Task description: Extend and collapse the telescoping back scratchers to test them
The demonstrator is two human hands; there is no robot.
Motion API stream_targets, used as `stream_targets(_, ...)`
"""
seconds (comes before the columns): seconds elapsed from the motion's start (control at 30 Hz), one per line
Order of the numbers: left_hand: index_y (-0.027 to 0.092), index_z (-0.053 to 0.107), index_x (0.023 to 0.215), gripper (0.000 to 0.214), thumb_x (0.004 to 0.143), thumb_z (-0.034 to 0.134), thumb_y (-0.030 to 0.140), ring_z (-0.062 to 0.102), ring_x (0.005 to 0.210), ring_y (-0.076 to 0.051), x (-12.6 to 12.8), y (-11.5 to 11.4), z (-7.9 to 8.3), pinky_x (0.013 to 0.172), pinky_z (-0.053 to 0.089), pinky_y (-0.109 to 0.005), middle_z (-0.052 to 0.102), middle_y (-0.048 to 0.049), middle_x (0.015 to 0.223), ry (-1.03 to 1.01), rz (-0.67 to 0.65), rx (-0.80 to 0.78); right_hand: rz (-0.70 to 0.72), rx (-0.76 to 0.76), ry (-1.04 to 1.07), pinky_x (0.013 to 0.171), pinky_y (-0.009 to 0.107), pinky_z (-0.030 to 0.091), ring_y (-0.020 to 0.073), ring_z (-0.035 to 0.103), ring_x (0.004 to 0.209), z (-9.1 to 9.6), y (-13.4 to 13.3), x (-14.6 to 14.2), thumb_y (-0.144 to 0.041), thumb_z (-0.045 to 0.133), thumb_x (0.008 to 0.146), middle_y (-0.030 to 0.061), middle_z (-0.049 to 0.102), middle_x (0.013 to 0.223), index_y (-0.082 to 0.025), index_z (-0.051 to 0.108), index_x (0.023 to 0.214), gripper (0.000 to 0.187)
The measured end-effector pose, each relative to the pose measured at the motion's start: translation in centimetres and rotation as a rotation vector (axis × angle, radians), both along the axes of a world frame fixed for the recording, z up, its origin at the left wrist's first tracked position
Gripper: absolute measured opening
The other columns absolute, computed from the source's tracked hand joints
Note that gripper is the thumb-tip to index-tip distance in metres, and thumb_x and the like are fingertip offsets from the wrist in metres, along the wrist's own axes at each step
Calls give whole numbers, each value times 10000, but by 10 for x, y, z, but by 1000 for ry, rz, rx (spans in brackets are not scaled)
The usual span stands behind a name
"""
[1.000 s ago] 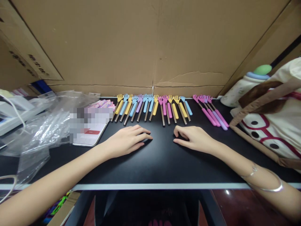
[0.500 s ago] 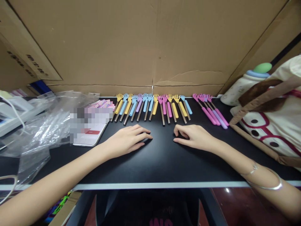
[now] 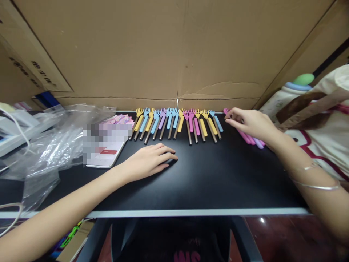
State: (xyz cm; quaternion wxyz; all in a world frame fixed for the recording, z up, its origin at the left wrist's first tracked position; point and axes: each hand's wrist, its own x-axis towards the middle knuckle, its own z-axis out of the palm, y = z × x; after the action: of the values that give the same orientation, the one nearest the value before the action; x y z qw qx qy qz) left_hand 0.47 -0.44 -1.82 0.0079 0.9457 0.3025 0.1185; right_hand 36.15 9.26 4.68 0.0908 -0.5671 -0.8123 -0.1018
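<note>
A row of small hand-shaped back scratchers (image 3: pixel 174 125) in yellow, blue, purple and pink lies along the back of the black table (image 3: pixel 196 182). To its right is a separate group of pink and purple ones (image 3: pixel 251 140). My right hand (image 3: pixel 252 123) rests over this group, fingertips pinched on the head of a pink one at its far end. My left hand (image 3: pixel 148 162) lies palm down on the table in front of the row, fingers stretched out, holding nothing.
A phone (image 3: pixel 105 151) lies left of the row, beside crumpled clear plastic bags (image 3: pixel 51 145). Cardboard walls (image 3: pixel 163 51) close the back. A cream bag with brown straps (image 3: pixel 324 123) and a bottle (image 3: pixel 289 96) stand at the right.
My right hand has left the table's middle and moved back and to the right onto the pink group. The left hand has stayed still.
</note>
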Motion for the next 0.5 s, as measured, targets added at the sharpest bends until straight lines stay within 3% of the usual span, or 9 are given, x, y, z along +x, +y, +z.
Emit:
stream_targets(0.23,222,523,1230,296,963,407,273,523,1116,-185,-1,1,-1,936,460,-335,552,-52,1246,7,-2,-3,-8,-132,-163,626,259,372,182,618,848,-17,54,5,-477,360,867,26,683,993,-258,596,1138,421)
stream_targets(0.5,226,522,1225,290,962,409,273,522,1117,-184,0,1,-2,936,459,-330,551,-56,1251,0,-3,9,-39,-206,-211,592,247,353,169,618,803,-31,67,-7,-494,408,851,21,690,977,-270,597,1163,428)
